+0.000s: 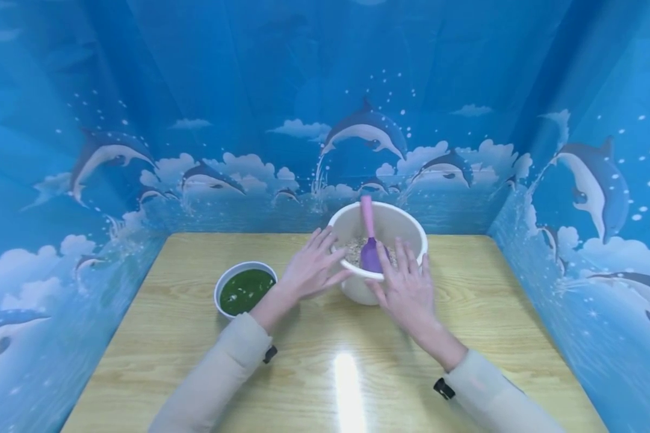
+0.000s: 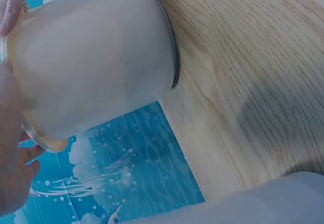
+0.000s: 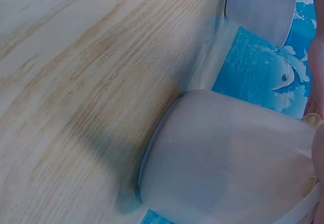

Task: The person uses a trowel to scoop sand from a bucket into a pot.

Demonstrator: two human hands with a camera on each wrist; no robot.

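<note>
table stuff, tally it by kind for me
bowls: 2, a white bowl holding grain and a small bowl of green liquid
spatulas: 1, a pink and purple spatula standing in the white bowl
total: 3

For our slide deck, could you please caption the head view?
Both hands, left and right, rest open on a cream bowl holding a purple spatula, beside a green-filled bowl.

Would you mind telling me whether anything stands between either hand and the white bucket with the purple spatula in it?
Nothing visible does. The left hand and the right hand already lie with straight fingers against the near rim of the white bucket. The purple spatula stands inside it, and the bowl of green liquid sits off to the left, apart.
</note>
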